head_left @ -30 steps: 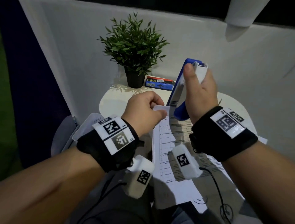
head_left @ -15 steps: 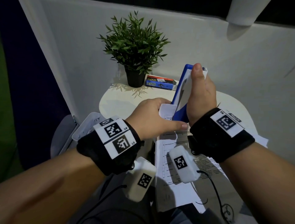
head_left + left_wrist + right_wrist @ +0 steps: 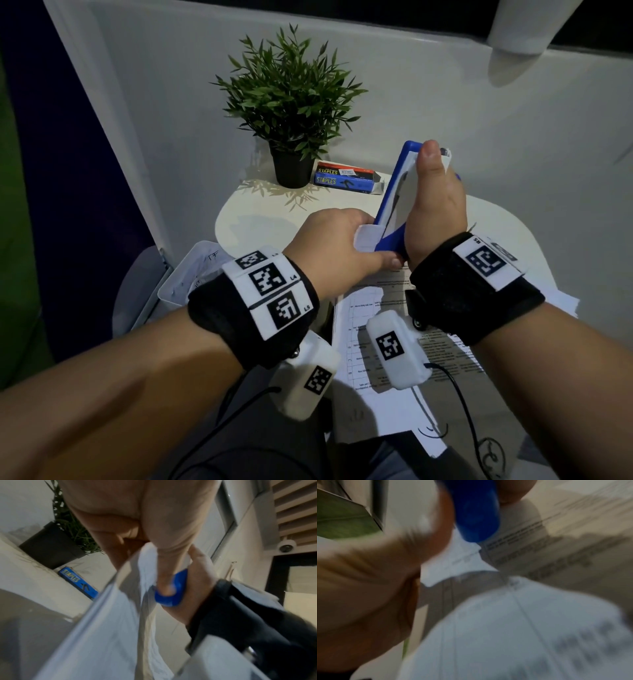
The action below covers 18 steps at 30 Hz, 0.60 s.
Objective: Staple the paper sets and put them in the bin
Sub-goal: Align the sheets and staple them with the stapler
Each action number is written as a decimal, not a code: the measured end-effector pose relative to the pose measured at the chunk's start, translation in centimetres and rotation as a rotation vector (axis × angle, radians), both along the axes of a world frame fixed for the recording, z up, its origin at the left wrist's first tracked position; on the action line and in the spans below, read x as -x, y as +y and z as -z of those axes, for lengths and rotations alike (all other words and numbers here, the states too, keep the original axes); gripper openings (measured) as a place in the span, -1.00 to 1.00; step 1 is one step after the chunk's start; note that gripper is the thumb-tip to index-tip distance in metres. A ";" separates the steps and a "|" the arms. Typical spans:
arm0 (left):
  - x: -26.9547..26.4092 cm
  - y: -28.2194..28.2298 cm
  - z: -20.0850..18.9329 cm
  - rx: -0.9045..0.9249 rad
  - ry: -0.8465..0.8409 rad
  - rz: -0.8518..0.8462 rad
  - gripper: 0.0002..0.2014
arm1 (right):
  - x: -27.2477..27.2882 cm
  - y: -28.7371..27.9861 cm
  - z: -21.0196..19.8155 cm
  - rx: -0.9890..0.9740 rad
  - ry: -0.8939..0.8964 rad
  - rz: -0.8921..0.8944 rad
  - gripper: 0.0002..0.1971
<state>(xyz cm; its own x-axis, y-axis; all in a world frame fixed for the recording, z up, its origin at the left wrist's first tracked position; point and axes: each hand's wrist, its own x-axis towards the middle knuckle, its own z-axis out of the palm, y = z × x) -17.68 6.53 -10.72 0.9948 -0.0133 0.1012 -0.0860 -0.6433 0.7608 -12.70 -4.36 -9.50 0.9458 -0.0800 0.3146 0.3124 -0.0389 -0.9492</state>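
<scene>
My right hand (image 3: 435, 205) grips a blue and white stapler (image 3: 394, 198) held upright, thumb along its white top. Its lower end (image 3: 169, 595) closes over the top corner of a printed paper set (image 3: 366, 240). My left hand (image 3: 342, 246) pinches that same corner beside the stapler, thumb reaching under the blue base. The sheets (image 3: 387, 342) hang down toward my lap. In the right wrist view the blue stapler (image 3: 476, 513) sits above the blurred pages (image 3: 513, 628). A clear plastic bin (image 3: 191, 277) sits low at the left, beside the table.
A round white table (image 3: 274, 219) carries a potted green plant (image 3: 291, 102) and a box of staples (image 3: 346, 178) at the back. More papers (image 3: 558, 301) lie on the table at the right. A white wall stands behind.
The stapler has come down onto the paper corner and its handle has swung closed. My left hand moved right, its thumb now under the stapler's base.
</scene>
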 end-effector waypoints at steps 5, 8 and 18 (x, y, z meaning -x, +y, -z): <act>-1.1 2.0 0.9 -0.034 0.055 -0.045 -0.51 | -1.1 -1.4 0.3 -0.047 0.100 0.212 -0.43; -1.6 3.1 1.5 0.006 0.046 -0.154 -0.70 | -2.6 -3.6 -0.3 -0.169 0.137 0.291 -0.36; -2.1 3.9 2.8 -0.218 -0.302 0.124 -0.78 | -1.9 -7.3 4.1 0.203 0.640 0.086 -0.44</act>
<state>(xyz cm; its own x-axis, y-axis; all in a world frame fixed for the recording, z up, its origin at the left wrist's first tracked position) -15.61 10.45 -13.55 0.9102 -0.1850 0.3705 -0.3722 -0.7577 0.5360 -10.75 -11.69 -13.61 0.9436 -0.1621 -0.2887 -0.3211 -0.2357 -0.9172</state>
